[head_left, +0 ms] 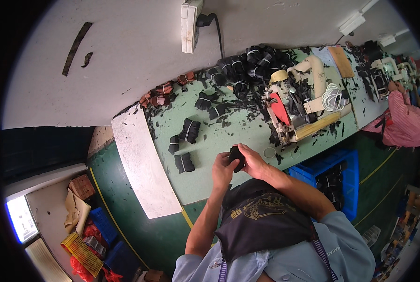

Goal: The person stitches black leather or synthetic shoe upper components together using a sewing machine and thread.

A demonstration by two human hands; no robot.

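Note:
Just above the table's front edge, a small black bundle [237, 159], perhaps folded fabric, is held between both hands. My left hand [223, 168] is closed on its left side, the thumb resting over it. From the right, my right hand [252, 161] grips the same bundle with bent fingers. Left of the hands lie black bundles tied with white bands, one of them a near bundle [185, 162] and another a bundle [190, 130] farther back. Two thin white rings, one of them a loose band [269, 152], lie right of my right hand.
A machine [285, 110] with a red plate stands on the green table [210, 152] at right. Behind it is a pile of black bundles [240, 66]; brown bundles [160, 94] lie farther left. A blue crate [351, 181] holds black bundles. A person in pink [405, 120] sits far right.

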